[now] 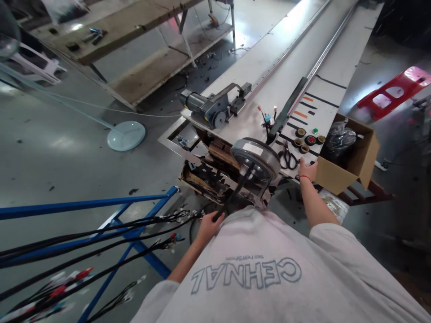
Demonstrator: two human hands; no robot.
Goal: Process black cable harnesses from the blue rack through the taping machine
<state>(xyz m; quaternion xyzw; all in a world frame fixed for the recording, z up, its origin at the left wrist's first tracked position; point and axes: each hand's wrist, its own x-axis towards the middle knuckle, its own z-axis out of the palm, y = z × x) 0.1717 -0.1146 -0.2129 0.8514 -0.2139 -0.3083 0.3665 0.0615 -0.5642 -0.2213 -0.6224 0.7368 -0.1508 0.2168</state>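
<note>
My left hand (208, 224) hangs low, fingers wrapped around a black cable (235, 190). My right hand (307, 170) reaches out, fingers resting flat on the desk (269, 58) edge beside scissors (287, 158).

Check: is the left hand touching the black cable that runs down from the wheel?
Touching. The head view shows the left hand closed around the black cable, which runs from the wheel into its grip with no gap.

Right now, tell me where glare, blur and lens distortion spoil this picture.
Head view: glare whitens the far table and shines on the floor; the cables at lower left and the red crate are blurred; the wide lens bends the blue frame and tilts the scene. The left hand on the black cable looks sharp.
</note>
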